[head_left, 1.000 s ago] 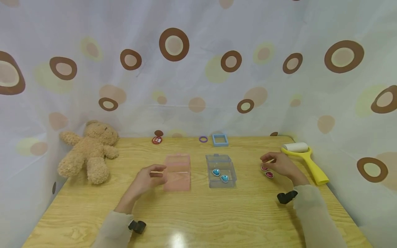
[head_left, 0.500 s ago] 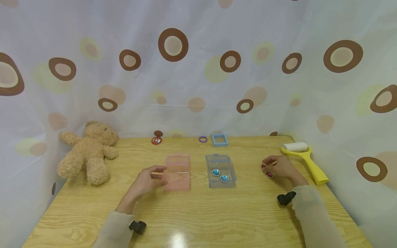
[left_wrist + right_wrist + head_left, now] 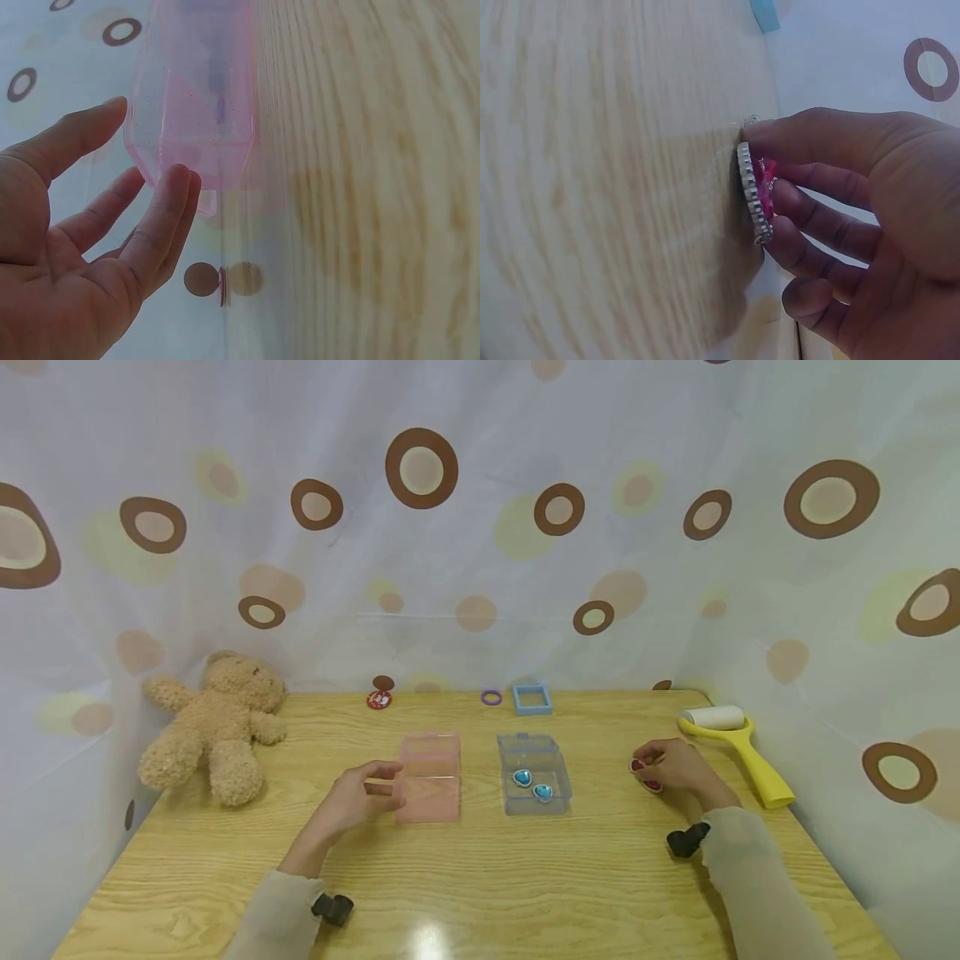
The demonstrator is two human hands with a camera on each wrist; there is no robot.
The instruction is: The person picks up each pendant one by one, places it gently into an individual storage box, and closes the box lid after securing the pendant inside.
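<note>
On the wooden table (image 3: 480, 877) my left hand (image 3: 358, 795) hovers, fingers relaxed, at the left side of a pink see-through box (image 3: 429, 777). In the left wrist view its fingertips (image 3: 177, 187) lie right by the pink box (image 3: 195, 90); contact is unclear. My right hand (image 3: 670, 764) sits over two red heart gems (image 3: 638, 766). In the right wrist view its thumb and fingers pinch one red, silver-rimmed gem (image 3: 754, 187) against the tabletop. Between the hands stands a clear bluish box (image 3: 534, 752) holding two blue heart gems (image 3: 523, 777).
A teddy bear (image 3: 213, 727) lies at the left. A yellow lint roller (image 3: 738, 739) lies at the right edge. Along the back are a red badge (image 3: 379, 699), a purple ring (image 3: 491, 697) and a blue square frame (image 3: 532, 698). Spotted curtains enclose the table.
My right hand has lowered onto the red gems and its fingers have closed round one. The left hand has hardly moved.
</note>
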